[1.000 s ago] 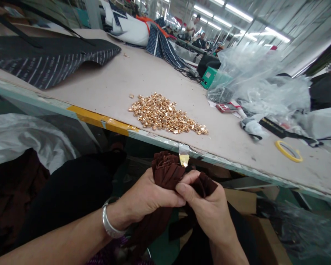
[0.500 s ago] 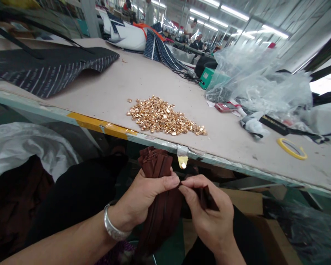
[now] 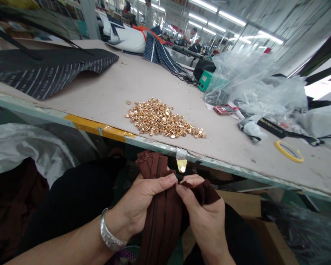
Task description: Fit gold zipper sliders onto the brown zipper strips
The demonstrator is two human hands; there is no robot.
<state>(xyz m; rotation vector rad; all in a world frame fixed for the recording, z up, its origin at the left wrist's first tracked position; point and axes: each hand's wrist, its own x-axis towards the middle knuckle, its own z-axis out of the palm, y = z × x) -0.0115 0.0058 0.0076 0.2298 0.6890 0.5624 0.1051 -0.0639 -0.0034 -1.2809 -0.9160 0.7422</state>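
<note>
My left hand (image 3: 143, 195) is closed round a thick bundle of brown zipper tapes (image 3: 161, 221), whose cut ends stick up above the thumb. Close beside it my right hand (image 3: 202, 213) pinches the end of a brown zipper tape (image 3: 208, 193), and more of that tape is folded in the fingers. The thumb tips of both hands nearly meet; whether a small metal part sits between them is hidden. Past the hands, a heap of gold-coloured zipper sliders (image 3: 162, 121) lies on the table (image 3: 99, 97).
A taped tag (image 3: 181, 163) hangs off the table edge. Yellow tape roll (image 3: 288, 151), plastic bags (image 3: 253, 84), a green box (image 3: 205, 81) and striped fabric (image 3: 44, 73) lie on the table. A white sack (image 3: 24, 147) with brown material stands at left, a cardboard box (image 3: 237, 202) below right.
My right hand has turned slightly, and the folded brown tape in it shows more. The left hand keeps its grip on the bundle. The whole view has shifted a little.
</note>
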